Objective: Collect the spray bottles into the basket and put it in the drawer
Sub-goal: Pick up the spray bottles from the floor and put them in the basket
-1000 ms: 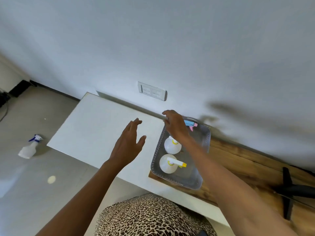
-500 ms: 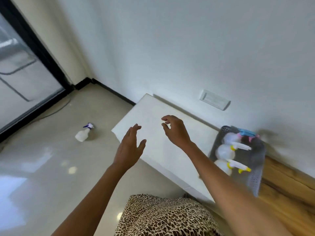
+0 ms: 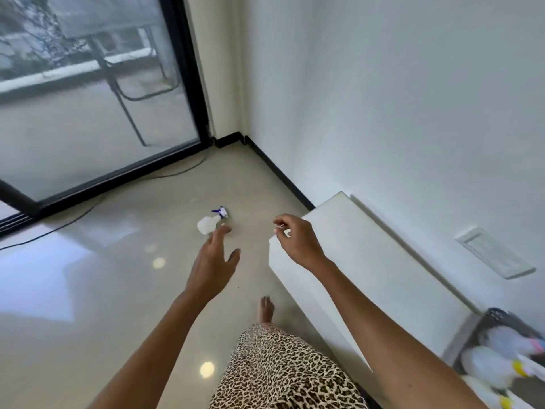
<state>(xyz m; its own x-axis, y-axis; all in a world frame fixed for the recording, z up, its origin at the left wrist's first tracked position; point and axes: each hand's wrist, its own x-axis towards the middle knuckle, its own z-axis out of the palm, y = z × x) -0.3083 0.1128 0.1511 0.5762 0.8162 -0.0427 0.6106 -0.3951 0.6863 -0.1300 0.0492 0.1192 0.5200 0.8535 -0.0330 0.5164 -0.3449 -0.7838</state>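
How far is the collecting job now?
Done: several spray bottles already lie in the basket. In hand: nothing; the left hand reaches toward the bottle on the floor, and the right hand is empty. Left: that bottle, then the drawer.

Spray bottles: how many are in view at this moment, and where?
4. One spray bottle lies on the floor ahead of the left hand. Three blurred ones sit in the basket at bottom right; more may be cropped.

A translucent plastic spray bottle (image 3: pixel 208 225) lies on glossy polished floor (image 3: pixel 88 290) beside a smooth matt white cabinet (image 3: pixel 368 261).
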